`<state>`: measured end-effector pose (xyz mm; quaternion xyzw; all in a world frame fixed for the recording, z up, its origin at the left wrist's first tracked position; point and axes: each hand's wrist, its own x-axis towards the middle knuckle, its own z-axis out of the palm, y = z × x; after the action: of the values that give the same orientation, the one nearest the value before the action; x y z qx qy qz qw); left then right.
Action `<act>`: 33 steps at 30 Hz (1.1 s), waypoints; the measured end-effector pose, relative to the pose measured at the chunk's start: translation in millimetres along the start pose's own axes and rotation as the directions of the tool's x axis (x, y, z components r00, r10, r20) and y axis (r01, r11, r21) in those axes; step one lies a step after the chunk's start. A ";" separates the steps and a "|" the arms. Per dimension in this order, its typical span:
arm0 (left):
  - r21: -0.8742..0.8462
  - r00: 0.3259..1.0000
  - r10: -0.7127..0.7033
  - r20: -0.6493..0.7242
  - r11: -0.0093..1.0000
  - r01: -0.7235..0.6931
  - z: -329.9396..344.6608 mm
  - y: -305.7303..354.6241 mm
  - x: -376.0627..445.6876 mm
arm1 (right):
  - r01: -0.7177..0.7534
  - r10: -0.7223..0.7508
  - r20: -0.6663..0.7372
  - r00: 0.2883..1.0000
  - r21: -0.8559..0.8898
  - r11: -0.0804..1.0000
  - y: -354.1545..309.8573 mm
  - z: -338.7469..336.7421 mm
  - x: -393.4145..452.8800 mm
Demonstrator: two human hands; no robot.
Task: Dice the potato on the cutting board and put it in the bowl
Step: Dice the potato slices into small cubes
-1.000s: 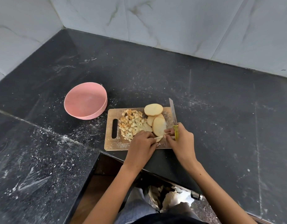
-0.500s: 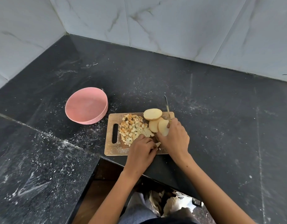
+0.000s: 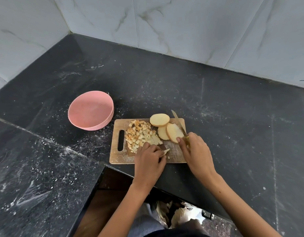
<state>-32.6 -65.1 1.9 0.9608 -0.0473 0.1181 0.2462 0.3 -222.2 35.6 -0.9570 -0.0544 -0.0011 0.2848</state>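
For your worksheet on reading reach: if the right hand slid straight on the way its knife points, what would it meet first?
Likely the nearest potato slice: the right hand already has a fingertip at its edge, and the knife lies along it. Depth from above is uncertain.

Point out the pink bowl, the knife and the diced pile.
pink bowl [image 3: 74, 115]: head view, left rim.
knife [image 3: 177, 121]: head view, mid blade.
diced pile [image 3: 141, 134]: head view, centre of cubes.
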 end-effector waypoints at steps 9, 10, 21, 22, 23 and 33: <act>-0.134 0.996 -0.075 -0.054 0.989 0.067 5.1 -0.4 -2.8 | -0.037 0.100 0.403 0.910 -0.161 0.986 8.3 -6.1 -45.5; -0.139 0.995 -0.076 -0.060 0.988 0.067 5.6 -0.6 -3.0 | -0.052 0.118 0.414 0.902 -0.166 0.985 8.9 -5.9 -47.7; -0.073 0.988 -0.109 -0.112 0.992 0.101 12.9 -0.1 -2.1 | -0.071 0.205 0.462 0.863 -0.290 0.954 -2.0 2.2 -45.1; -0.072 0.988 -0.107 -0.112 0.992 0.100 13.2 -0.6 -2.6 | -0.072 0.215 0.469 0.857 -0.304 0.950 -1.5 2.4 -47.3; -0.070 0.989 -0.099 -0.113 0.993 0.092 13.7 -0.9 -3.0 | -0.076 0.225 0.477 0.850 -0.312 0.947 0.1 0.9 -50.6; 0.056 0.988 0.045 -0.150 0.998 -0.037 17.9 -6.6 -14.2 | -0.095 0.174 0.454 0.874 -0.190 0.977 -5.2 -0.4 -54.5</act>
<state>-41.7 -67.5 -19.9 0.9541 -0.0450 0.1968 0.2212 -54.4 -223.8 36.9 -0.9502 -0.0544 0.2454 0.1839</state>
